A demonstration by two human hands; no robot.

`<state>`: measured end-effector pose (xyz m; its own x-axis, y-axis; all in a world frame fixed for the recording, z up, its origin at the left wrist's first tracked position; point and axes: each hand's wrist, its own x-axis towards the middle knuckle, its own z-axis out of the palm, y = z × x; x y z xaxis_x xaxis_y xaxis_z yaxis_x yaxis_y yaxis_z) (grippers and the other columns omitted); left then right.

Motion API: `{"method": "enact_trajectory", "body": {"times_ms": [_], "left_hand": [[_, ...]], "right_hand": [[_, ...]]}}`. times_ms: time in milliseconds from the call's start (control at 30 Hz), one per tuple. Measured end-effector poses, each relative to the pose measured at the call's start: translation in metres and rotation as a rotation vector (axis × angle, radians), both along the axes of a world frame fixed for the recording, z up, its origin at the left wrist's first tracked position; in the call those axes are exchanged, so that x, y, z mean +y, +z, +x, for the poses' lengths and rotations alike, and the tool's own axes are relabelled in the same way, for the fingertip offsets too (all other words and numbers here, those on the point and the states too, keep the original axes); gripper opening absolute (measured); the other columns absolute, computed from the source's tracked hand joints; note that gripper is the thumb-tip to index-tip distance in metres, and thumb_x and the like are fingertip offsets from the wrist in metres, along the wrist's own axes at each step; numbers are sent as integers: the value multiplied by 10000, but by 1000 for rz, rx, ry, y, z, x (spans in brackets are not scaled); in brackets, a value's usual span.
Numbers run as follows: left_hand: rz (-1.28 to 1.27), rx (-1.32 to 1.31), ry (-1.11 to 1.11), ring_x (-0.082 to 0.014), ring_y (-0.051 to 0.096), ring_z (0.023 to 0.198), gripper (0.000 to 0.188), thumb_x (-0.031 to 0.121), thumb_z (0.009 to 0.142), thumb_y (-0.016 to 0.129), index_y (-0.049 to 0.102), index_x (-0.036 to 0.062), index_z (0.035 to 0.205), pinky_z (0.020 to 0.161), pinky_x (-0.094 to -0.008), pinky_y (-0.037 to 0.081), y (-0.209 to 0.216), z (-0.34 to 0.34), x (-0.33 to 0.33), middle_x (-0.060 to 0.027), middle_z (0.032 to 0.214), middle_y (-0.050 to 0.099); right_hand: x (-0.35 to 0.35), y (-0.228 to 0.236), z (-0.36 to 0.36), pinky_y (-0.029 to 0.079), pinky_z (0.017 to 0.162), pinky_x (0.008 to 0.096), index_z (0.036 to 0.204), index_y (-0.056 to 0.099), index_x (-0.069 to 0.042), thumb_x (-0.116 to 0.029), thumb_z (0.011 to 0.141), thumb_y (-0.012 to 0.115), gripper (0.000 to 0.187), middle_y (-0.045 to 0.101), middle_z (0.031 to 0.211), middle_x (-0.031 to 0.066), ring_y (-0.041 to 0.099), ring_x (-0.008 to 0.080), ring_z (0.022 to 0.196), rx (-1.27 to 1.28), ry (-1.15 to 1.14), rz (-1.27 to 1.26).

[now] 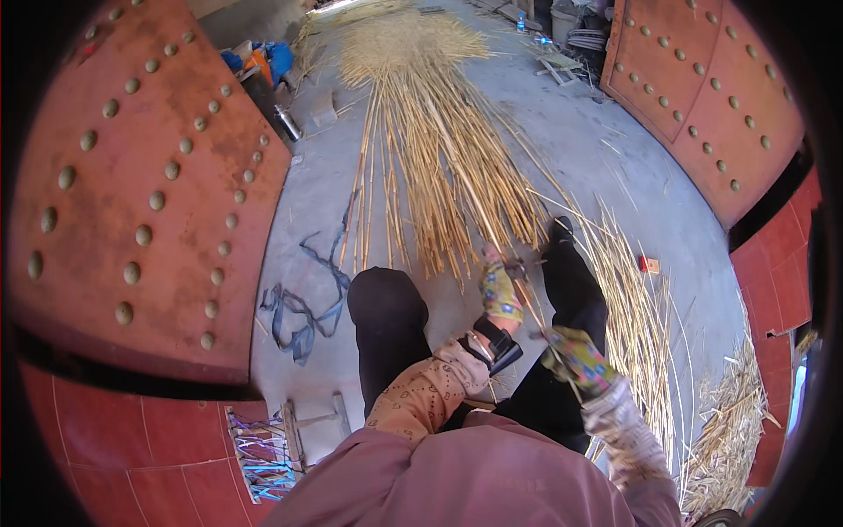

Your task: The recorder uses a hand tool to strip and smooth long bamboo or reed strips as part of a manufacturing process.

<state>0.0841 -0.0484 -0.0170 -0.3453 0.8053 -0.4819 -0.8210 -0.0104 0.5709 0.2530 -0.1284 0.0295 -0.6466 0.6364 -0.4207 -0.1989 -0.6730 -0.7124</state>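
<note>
Left hand (pixel 501 292), gripping a stalk (pixel 480 209) that runs out over the pile (pixel 411 145), should steady it while the right hand (pixel 580 358), fingers curled, its hold unclear, works slowly in line on the pile's near side.

We see the grey floor (pixel 318 198) under moderately bright, diffuse light, with near-white glare at the top edge and only soft shadows. The stalks (pixel 428 127) pale toward their far ends, where detail grows indistinct; the black trousers (pixel 386 307) show little texture. Toward the rim, we note bent tile lines, darkened corners and a faint purplish fringe.
</note>
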Motion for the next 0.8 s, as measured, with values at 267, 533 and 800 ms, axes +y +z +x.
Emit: {"method": "enact_trajectory", "body": {"times_ms": [267, 533, 800], "left_hand": [[464, -266, -140, -75, 498, 680, 379, 502, 818, 392, 506, 141, 813, 537, -186, 416, 1, -92, 24, 18, 781, 521], [209, 168, 227, -124, 430, 445, 380, 545, 766, 460, 483, 168, 717, 418, -262, 377, 75, -165, 44, 29, 567, 447], [741, -535, -443, -76, 479, 602, 292, 394, 878, 330, 496, 178, 983, 517, -205, 433, 38, -185, 35, 39, 793, 508]], "right_hand": [[-80, -83, 96, 355, 363, 182, 958, 486, 37, -161, 760, 541, 286, 537, 780, 145, 463, 106, 455, 169, -106, 178], [-230, -155, 371, 494, 600, 293, 941, 550, -29, -154, 760, 476, 232, 562, 909, 154, 579, 211, 783, -457, -686, 152], [37, -25, 174, 359, 898, 284, 1194, 415, -74, -36, 791, 497, 413, 452, 1180, 112, 438, 214, 1061, -1209, -929, 766]]}}
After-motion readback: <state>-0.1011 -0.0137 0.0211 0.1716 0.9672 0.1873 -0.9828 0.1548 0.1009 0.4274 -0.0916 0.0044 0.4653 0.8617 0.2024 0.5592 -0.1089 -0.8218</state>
